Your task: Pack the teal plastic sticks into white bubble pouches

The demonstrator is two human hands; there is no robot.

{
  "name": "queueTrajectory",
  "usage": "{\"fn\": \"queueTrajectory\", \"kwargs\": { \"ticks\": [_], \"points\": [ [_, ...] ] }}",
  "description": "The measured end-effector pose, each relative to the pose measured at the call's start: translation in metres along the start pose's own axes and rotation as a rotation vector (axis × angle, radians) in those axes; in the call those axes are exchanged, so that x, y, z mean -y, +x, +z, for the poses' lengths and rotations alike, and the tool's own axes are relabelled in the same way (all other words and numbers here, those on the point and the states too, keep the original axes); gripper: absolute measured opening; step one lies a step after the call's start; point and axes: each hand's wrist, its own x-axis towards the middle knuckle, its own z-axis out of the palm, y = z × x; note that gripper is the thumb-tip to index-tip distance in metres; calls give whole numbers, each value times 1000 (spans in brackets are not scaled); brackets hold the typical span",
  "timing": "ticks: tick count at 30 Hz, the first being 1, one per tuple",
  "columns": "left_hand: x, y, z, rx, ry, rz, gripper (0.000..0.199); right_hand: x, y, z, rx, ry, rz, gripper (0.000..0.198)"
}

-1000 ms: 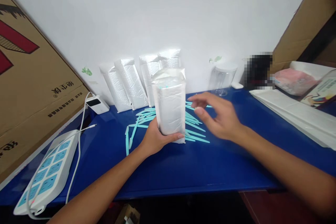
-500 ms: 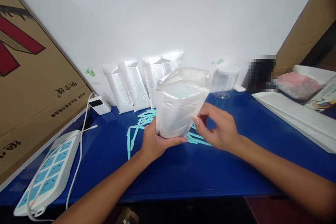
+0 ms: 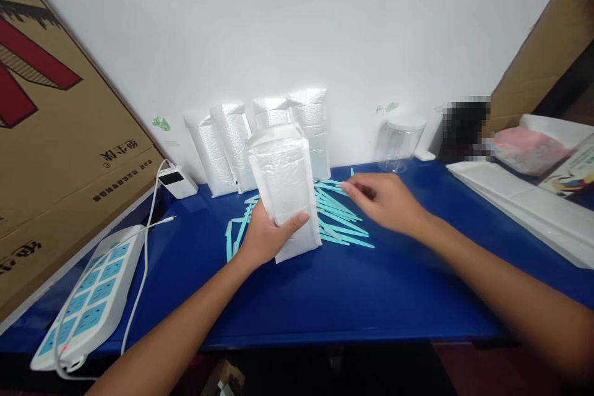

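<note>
My left hand (image 3: 266,235) is wrapped around a white bubble mailer (image 3: 285,179), its thumb across the front. The mailer stands nearly upright, tilted a little left, with its mouth gaping at the top. What is inside it does not show. Behind it a pile of slim teal sticks (image 3: 336,210) is spread on the blue table (image 3: 325,303). My right hand (image 3: 385,201) is at the pile's right end, thumb and fingertips pinched on a teal stick, partly hidden by the fingers.
Several more bubble mailers (image 3: 234,142) lean against the wall. A clear jar with a white lid (image 3: 401,142) stands right of them. At left are a power strip (image 3: 88,297), a white device (image 3: 177,181) and a large carton (image 3: 60,136). White packaging (image 3: 520,210) lies at right.
My left hand has tipped the mailer more upright and shifted it left. My right hand has left the mailer's side and reached to the teal sticks.
</note>
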Motion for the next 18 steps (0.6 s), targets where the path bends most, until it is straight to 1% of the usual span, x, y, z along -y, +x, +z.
{"fn": "queueTrajectory", "kwargs": {
  "ticks": [2,4,6,8,9,10,12,14,15,16,18],
  "points": [
    [4,3,-2,83,-39,-34,67,-21,5,-3,-11,-106,137,37],
    [7,4,-4,145,-93,-56,63,-40,9,-1,25,-171,255,33],
    [6,4,-4,151,-121,-61,61,-56,13,4,48,-200,403,35],
    [4,3,-4,126,-114,-57,63,-67,19,12,55,-213,553,42],
    [2,2,-3,126,-110,-53,64,-71,23,16,61,-217,612,46],
    [-1,1,-2,157,-115,-55,65,-74,27,20,77,-220,650,50],
    [-6,0,0,297,-154,-70,60,-79,34,27,130,-227,673,53],
    [-10,-2,2,429,-193,-89,49,-83,38,31,199,-220,676,48],
    [-10,-3,3,449,-199,-96,46,-84,39,33,229,-212,674,44],
    [-10,-3,3,433,-193,-101,46,-86,39,33,252,-203,673,41],
    [-8,-3,3,352,-167,-112,54,-89,37,31,278,-173,673,35]
  ]
}}
